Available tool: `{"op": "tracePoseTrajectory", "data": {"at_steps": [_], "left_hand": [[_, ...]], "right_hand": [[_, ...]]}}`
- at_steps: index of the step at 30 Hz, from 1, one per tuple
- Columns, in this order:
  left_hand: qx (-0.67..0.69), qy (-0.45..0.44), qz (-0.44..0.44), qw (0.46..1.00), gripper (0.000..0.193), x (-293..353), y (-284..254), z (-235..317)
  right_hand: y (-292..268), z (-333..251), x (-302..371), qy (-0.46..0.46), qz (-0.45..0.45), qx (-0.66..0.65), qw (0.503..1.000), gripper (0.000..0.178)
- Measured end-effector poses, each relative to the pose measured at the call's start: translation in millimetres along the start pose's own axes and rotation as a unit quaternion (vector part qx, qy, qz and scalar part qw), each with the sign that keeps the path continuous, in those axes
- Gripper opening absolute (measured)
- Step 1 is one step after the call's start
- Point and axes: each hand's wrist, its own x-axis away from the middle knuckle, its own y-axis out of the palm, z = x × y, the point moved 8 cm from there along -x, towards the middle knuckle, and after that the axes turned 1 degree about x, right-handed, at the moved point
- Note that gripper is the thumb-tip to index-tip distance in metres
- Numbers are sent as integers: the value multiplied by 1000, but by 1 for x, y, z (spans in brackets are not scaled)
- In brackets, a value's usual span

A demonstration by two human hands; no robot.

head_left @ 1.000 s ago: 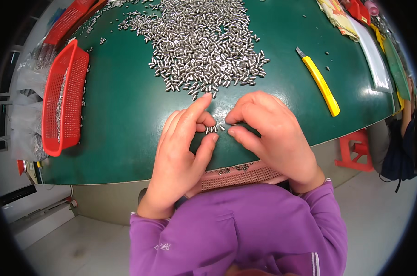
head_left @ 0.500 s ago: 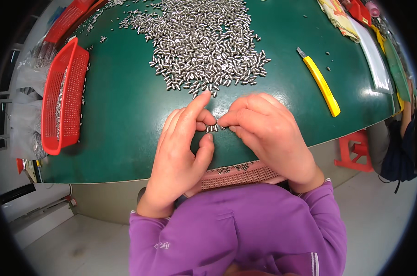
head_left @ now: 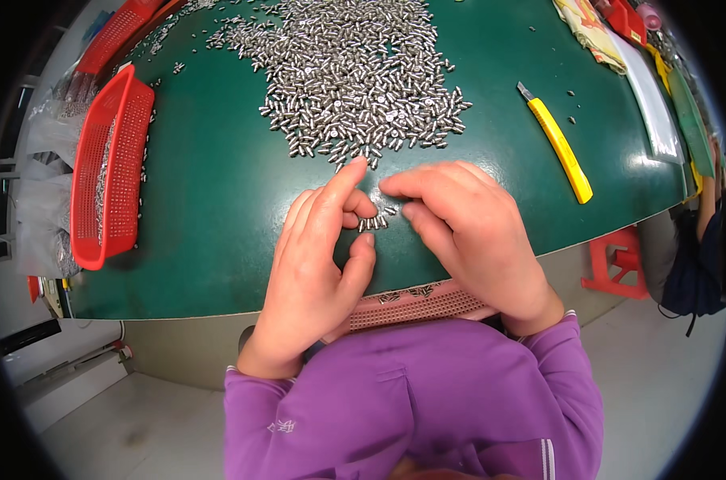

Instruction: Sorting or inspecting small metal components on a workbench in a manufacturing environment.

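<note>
My left hand [head_left: 319, 252] rests on the green table with its index finger stretched forward. Its curled fingertips and thumb close in on a short row of small silver metal pins [head_left: 373, 223], set side by side. One loose pin [head_left: 390, 210] lies at the row's right end. Just right of it hovers my right hand [head_left: 467, 220], open, its index finger and thumb apart with nothing visible between them. Ahead of both hands spreads a large heap of the same pointed metal pins [head_left: 363, 80]; its near edge comes close to my left index fingertip.
A red perforated basket [head_left: 127, 172] holding small parts stands at left. A yellow utility knife [head_left: 559, 148], blade out, lies at right. A pink basket [head_left: 415, 308] with some pins sits below the front edge. A red stool [head_left: 617, 262] stands on the floor at right.
My right index finger and thumb have parted and drawn back from the row. Another pin now shows at its right end, with a loose one beside it. My left hand has barely moved.
</note>
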Motion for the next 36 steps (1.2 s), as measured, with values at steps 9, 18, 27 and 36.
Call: {"op": "tracePoseTrajectory", "data": {"at_steps": [9, 18, 27, 36], "left_hand": [[0, 15, 14, 1000, 75, 1, -1, -1], [3, 13, 13, 1000, 74, 1, -1, -1], [12, 8, 16, 1000, 74, 1, -1, -3], [7, 1, 19, 1000, 73, 1, -3, -3]], "right_hand": [[0, 2, 1, 42, 10, -7, 999, 24], [1, -1, -4, 39, 16, 32, 999, 19], [1, -4, 0, 34, -30, 69, 997, 14], [1, -3, 2, 53, -40, 43, 997, 16]]}}
